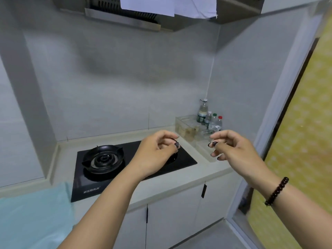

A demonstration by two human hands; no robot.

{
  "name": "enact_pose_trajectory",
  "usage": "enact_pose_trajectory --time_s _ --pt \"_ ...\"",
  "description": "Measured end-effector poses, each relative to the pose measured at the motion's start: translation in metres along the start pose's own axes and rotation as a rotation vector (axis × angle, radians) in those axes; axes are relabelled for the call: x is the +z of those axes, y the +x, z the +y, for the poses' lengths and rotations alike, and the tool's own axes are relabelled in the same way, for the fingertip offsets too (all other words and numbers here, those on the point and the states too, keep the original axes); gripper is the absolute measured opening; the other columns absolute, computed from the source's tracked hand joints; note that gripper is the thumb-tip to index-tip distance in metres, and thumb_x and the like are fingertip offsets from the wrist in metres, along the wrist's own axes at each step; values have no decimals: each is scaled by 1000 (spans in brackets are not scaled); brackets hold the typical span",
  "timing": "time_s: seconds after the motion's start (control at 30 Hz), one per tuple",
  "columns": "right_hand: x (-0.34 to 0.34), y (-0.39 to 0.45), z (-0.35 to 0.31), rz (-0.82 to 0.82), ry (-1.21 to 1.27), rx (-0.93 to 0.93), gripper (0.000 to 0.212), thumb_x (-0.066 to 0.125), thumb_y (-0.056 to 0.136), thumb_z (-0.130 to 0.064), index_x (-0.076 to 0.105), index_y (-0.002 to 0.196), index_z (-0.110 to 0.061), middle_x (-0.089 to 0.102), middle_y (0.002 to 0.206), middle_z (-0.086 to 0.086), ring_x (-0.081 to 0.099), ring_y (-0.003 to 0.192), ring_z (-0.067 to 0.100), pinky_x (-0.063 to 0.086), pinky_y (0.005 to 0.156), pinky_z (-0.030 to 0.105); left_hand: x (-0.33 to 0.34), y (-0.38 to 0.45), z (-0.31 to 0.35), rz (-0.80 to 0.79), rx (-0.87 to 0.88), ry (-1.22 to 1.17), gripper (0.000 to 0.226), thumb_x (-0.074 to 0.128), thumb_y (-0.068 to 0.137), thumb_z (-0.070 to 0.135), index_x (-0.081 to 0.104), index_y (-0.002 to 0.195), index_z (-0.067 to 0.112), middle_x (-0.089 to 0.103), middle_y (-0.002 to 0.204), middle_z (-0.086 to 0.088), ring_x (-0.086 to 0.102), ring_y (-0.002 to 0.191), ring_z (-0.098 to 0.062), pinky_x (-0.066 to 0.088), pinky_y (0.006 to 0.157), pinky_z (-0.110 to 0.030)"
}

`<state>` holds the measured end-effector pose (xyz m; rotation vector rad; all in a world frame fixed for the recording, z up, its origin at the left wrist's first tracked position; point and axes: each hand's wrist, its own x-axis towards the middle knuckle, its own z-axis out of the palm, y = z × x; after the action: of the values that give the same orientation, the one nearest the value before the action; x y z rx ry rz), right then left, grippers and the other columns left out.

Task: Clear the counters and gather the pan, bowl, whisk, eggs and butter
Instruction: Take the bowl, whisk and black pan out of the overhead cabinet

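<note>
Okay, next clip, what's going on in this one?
A person stands at a kitchen counter with both arms out. The left hand hovers over the black gas stove; the right hand is near a clear container in the corner beside some bottles. Both hands hang loosely curled and hold nothing. No pan, bowl, whisk, eggs or butter shows.

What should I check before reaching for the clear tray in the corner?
1. Left hand free, holds nothing: ok.
2. Right hand free, fingers loosely curled: ok.
3. Clear tray within view, right of the stove: ok.
4. Bottles upright behind the tray: ok.
5. Burner off, no flame seen: ok.
6. Pan, bowl, whisk, eggs, butter located: not ok, none in view.
</note>
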<state>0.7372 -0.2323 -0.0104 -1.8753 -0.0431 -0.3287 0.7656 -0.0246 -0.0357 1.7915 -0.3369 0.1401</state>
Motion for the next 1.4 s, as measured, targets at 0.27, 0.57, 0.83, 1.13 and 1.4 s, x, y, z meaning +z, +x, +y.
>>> enact_pose_trajectory --time_s 0.27,0.57,0.83,1.13,1.4 --pt "-69 117 3 29 -25 -117 19 53 88 3 64 91 -13 62 86 8 63 61 14 46 55 18 63 121 39 -20 143 108 19 65 87 9 66 95 27 72 94 -9 67 94 -33 52 93 -45" --pt "-113 262 11 114 -124 -255 20 55 87 -2 65 87 -19 66 90 10 67 69 19 50 64 29 90 267 62 -38 310 153 18 62 89 6 66 100 18 74 90 -10 71 91 -22 52 93 -37" --pt "-148 403 8 179 -187 -456 15 60 86 -4 66 84 -18 65 77 -1 66 60 4 50 61 21 114 411 62 -37 401 40 16 62 90 0 65 99 13 74 90 -11 72 81 -16 52 72 -15" --pt "-194 522 21 180 -266 -604 11 65 81 -10 69 79 -20 68 69 -6 67 67 11 55 72 38 168 514 72 17 397 98 17 62 90 2 65 99 16 74 83 -2 73 81 -14 49 69 -13" --pt "-244 634 -2 78 -105 -820 13 66 79 -10 69 75 -23 69 69 -4 64 64 14 51 64 30 218 578 101 238 415 26 18 64 88 2 66 102 13 71 95 -18 73 81 -14 52 71 -17"
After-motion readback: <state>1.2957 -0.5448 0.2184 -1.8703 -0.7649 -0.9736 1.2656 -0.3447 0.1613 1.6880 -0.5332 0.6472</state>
